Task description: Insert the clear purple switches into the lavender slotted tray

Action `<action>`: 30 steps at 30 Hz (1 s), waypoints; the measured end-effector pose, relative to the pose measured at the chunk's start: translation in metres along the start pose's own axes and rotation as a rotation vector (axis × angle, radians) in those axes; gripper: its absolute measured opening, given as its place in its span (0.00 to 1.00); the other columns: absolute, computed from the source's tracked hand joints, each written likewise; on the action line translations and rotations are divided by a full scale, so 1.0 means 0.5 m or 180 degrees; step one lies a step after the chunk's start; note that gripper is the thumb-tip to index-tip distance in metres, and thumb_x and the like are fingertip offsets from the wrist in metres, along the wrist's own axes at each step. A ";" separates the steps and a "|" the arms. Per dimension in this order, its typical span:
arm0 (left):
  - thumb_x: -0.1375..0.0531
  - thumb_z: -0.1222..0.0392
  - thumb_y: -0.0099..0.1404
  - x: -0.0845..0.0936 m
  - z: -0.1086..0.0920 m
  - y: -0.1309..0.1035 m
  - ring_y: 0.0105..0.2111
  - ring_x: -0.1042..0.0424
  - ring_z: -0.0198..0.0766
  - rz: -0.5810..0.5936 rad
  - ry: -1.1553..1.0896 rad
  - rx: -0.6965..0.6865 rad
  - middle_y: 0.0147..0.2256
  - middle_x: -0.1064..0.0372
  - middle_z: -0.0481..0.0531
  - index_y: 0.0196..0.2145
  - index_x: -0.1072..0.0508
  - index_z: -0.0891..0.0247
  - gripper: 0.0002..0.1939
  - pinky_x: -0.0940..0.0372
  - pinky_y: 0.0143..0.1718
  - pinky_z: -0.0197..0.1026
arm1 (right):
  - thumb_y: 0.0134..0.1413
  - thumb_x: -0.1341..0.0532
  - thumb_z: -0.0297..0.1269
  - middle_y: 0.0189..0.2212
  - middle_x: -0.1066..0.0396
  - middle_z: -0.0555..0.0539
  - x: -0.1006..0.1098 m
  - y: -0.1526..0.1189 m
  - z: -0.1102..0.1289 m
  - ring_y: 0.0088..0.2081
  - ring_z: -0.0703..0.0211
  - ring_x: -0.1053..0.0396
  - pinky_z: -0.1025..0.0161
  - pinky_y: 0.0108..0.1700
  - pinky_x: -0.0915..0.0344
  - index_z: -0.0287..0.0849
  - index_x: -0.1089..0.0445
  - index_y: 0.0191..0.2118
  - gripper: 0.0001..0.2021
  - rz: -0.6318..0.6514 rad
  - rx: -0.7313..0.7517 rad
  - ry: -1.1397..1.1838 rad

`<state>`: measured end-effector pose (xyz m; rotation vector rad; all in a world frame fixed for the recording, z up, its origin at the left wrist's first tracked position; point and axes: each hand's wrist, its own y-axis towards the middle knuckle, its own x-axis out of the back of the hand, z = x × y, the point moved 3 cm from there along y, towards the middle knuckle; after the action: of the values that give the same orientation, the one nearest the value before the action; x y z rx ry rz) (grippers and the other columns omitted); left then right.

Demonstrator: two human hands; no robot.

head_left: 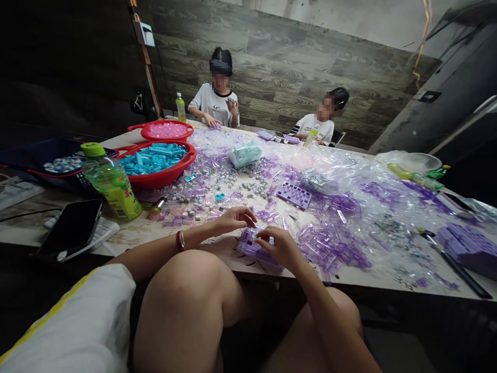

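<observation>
A purple slotted block lies at the table's near edge, with small clear, shiny pieces on its top. My left hand reaches over its far left side, fingers curled down and tips close together. From the right, my right hand has thumb and fingers pinched at the block's top. What either set of fingertips holds is too small to make out. Beyond the block, a second purple slotted block lies among loose clear purple plastic pieces. Small metallic parts are scattered farther back.
At the left stand a green-capped bottle, a phone, a red basket of blue pieces and another red basket of pink ones. A tissue pack lies mid-table. Stacked purple blocks sit right. Two people work opposite.
</observation>
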<state>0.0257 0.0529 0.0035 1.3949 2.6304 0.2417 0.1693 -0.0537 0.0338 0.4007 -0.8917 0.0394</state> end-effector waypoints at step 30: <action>0.50 0.74 0.49 -0.001 -0.007 -0.009 0.32 0.32 0.32 0.0099 0.1627 -0.0335 0.31 0.30 0.50 0.31 0.28 0.68 0.14 0.37 0.35 0.33 | 0.48 0.41 0.28 0.24 0.27 0.49 -0.043 0.005 0.025 0.26 0.62 0.33 0.66 0.31 0.41 0.43 0.26 0.27 0.06 -0.0188 -0.0385 -0.0230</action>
<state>0.0218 0.0497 0.0061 1.4999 2.9262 0.8286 0.1459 -0.0529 0.0249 0.3169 -0.9480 -0.0836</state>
